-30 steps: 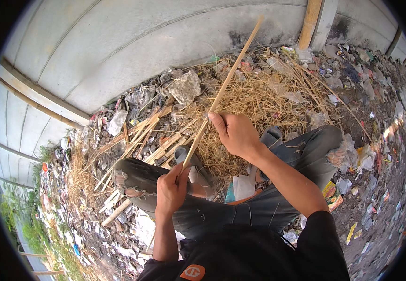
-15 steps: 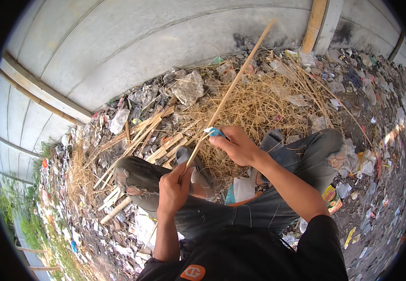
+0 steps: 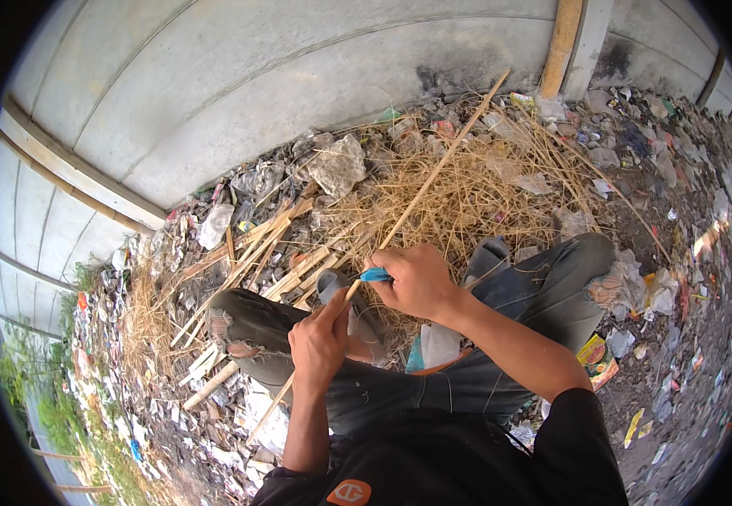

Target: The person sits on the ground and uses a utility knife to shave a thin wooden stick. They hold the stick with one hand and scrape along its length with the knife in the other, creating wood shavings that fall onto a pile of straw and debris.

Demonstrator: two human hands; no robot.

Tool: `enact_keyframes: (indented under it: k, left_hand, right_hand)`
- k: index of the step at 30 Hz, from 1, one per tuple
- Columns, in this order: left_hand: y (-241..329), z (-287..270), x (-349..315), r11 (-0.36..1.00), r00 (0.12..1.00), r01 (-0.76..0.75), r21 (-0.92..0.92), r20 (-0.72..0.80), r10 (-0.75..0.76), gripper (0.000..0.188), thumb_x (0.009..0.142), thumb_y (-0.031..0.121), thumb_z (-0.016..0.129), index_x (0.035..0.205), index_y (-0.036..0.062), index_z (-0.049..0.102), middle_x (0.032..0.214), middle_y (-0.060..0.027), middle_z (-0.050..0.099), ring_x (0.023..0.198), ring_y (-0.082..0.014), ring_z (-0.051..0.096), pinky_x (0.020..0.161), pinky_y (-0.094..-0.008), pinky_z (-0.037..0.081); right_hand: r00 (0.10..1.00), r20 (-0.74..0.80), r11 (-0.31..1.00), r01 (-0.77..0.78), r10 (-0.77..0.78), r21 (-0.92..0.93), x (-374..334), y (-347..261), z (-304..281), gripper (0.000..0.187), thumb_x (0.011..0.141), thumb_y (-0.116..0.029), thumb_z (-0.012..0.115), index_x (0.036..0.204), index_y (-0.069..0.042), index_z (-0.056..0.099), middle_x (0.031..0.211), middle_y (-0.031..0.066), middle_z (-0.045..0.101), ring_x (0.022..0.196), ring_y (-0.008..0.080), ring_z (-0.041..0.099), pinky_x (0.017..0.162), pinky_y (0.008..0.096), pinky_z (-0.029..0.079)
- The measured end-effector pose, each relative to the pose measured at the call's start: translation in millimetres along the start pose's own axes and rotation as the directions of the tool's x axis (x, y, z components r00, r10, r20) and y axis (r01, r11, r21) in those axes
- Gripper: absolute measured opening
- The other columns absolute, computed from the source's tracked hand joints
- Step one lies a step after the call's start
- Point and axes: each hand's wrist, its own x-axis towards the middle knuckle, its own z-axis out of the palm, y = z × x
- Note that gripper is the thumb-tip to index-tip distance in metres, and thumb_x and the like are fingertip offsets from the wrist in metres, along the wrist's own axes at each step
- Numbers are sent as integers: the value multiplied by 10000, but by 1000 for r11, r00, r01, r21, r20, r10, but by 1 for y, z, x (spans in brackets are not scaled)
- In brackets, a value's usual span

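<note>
One long wooden strip [image 3: 437,177] is held by two hands. Its lower part is pinched between thumb and fingers by the left hand [image 3: 319,341]; a little farther up, one small blue piece [image 3: 373,275] is pinched against the strip by the thumb and curled fingers of the right hand [image 3: 416,282]. What kind of piece it is cannot be told. The near end of the strip is seen to the left of the left wrist; the far end is carried well beyond the right hand, and whether the wall [image 3: 315,67] is touched by it cannot be told.

To the left of the left hand, a heap of split strips [image 3: 302,271] is spread, too overlapped to be counted exactly, with one round stick [image 3: 210,384] set nearer. One heap of dry shavings [image 3: 459,198] and one large rock [image 3: 336,164] are seen beyond the hands. Two shoes [image 3: 488,257] are placed just past the hands, and the hands are flanked by two bent knees [image 3: 585,253]. Movement beyond the strip's far end is bounded by the wall's foot; more room is left to the right, over litter-strewn ground [image 3: 678,363] past the right knee.
</note>
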Motion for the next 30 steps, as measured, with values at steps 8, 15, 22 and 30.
enact_keyframes:
  k: [8, 15, 22, 30]
  left_hand:
    - [-24, -3, 18, 991, 990, 119, -63, -72, -124, 290, 1005, 187, 695, 1252, 45, 751, 728, -218, 683, 623, -361, 701, 617, -432, 526]
    - [-13, -21, 1, 937, 974, 180, -300, 185, -128, 307, 980, 95, 721, 1272, 4, 734, 673, -144, 626, 550, -179, 546, 576, -317, 466]
    - [-34, -44, -8, 937, 971, 68, -343, 238, 17, 347, 1000, 84, 687, 1331, -20, 702, 664, -50, 628, 588, -107, 570, 586, -282, 468]
    - [-11, -51, 0, 862, 950, 213, -460, 305, -71, 333, 1025, 132, 686, 1319, -23, 710, 699, -74, 593, 653, -88, 531, 624, -278, 456]
  right_hand:
    - [984, 84, 965, 138, -160, 224, -11, -24, 15, 209, 837, -273, 826, 929, -132, 702, 698, 75, 691, 623, 269, 709, 553, 378, 522]
    - [883, -132, 804, -338, 451, 489, 26, 21, -27, 487, 914, -466, 841, 1019, -9, 709, 620, -44, 503, 537, 66, 463, 496, 279, 362]
    - [639, -196, 439, -246, 744, 864, 45, 62, -90, 350, 1000, -381, 773, 1044, -34, 754, 577, -106, 346, 497, 42, 332, 497, 290, 288]
    - [772, 78, 324, -354, 631, 877, 31, 31, -59, 425, 1016, -412, 744, 1057, 12, 748, 613, -94, 372, 515, 55, 332, 512, 294, 302]
